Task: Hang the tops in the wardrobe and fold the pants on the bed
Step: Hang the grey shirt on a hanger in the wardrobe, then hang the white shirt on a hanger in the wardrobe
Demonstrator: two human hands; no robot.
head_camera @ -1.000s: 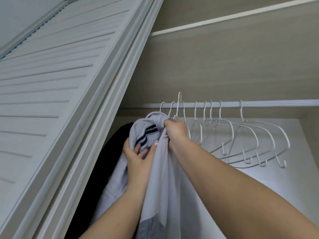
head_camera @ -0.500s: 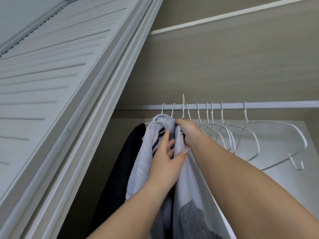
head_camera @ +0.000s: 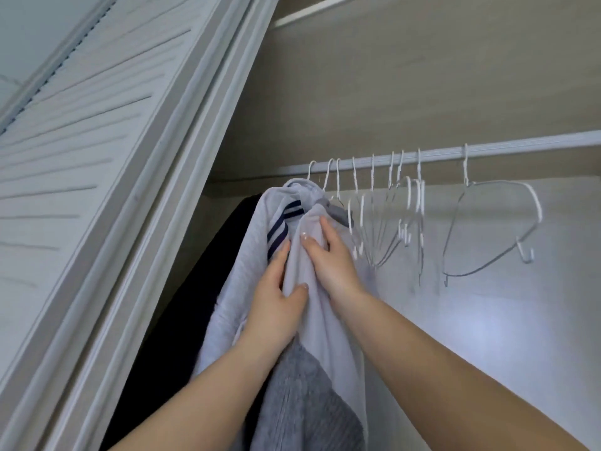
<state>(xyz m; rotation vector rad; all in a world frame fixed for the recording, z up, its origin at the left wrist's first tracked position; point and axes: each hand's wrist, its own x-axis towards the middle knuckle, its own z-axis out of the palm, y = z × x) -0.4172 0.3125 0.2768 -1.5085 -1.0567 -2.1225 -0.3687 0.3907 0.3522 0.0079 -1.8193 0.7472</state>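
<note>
We noted a white rail (head_camera: 520, 151) spanning the wardrobe. On it hung a pale grey top (head_camera: 247, 255), a dark garment (head_camera: 227, 242) to its left, and empty white wire hangers (head_camera: 406, 216) to its right.

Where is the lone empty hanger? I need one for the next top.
In the head view, the lone hanger hangs on the rail at the right, apart from the bunch of hangers beside the light top.

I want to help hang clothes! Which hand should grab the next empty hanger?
Probably the right hand: it lies flat on the white top, nearest the empty hangers. The left hand pinches that top, farther away.
</note>
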